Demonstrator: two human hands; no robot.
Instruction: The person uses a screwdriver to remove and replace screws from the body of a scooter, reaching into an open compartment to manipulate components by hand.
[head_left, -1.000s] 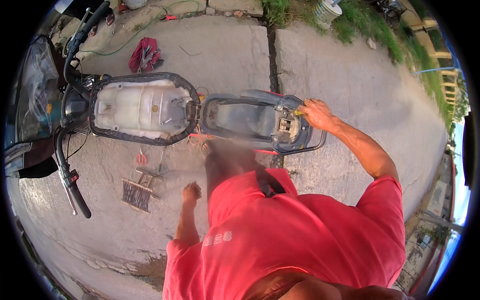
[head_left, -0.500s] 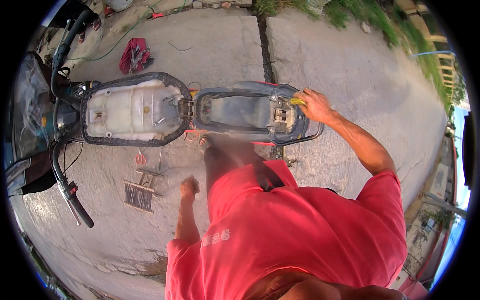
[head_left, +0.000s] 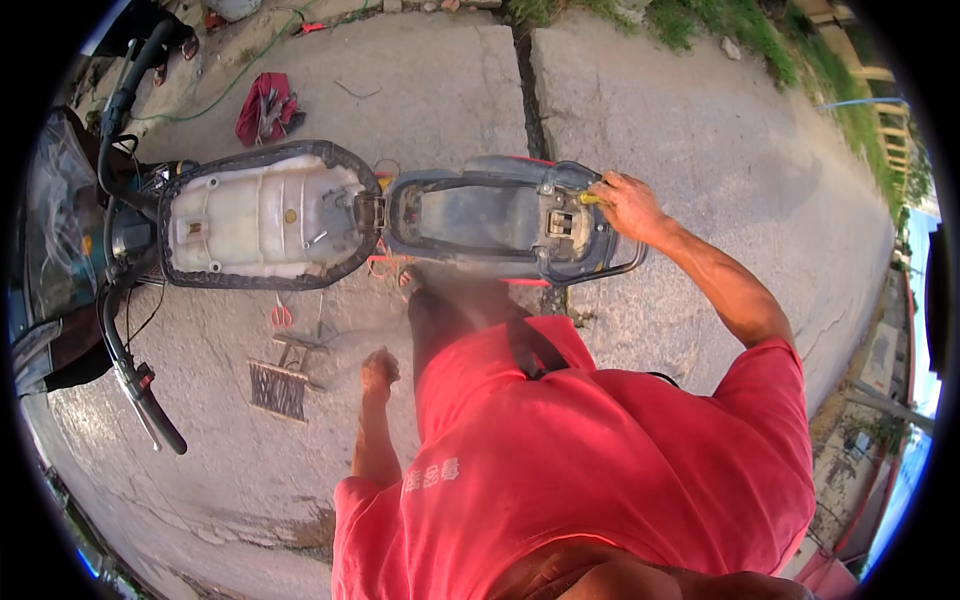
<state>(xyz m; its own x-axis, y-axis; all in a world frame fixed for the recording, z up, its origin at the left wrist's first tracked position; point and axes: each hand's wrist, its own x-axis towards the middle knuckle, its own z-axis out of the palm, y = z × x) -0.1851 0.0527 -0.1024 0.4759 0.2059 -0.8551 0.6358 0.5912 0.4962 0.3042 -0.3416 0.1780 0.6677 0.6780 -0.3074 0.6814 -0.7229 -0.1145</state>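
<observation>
In front of me stands a motorcycle with its seat (head_left: 290,216) flipped over toward the handlebar, showing the pale plastic underside with its dark rim. The open rear section holds a dusty dark storage tray (head_left: 470,219) and, behind it, a metal latch (head_left: 562,225). My right hand (head_left: 630,208) is closed round a small yellow object (head_left: 592,198), whose kind I cannot make out, at the tail near the rear grab rail (head_left: 625,268). Away from the bike, my left hand (head_left: 379,372) hangs low over the ground with its fingers curled and nothing showing in them.
Red-handled scissors (head_left: 282,316) and a small folding stool with a dark woven seat (head_left: 277,390) lie on the concrete. The handlebar grip (head_left: 160,425) juts toward me at left. Beyond the bike are a crumpled red cloth (head_left: 268,108), a green hose (head_left: 215,105) and a ground crack (head_left: 530,90).
My right hand with the yellow object has shifted very slightly at the tail. The left hand stays about where it was. Seat and bike look the same.
</observation>
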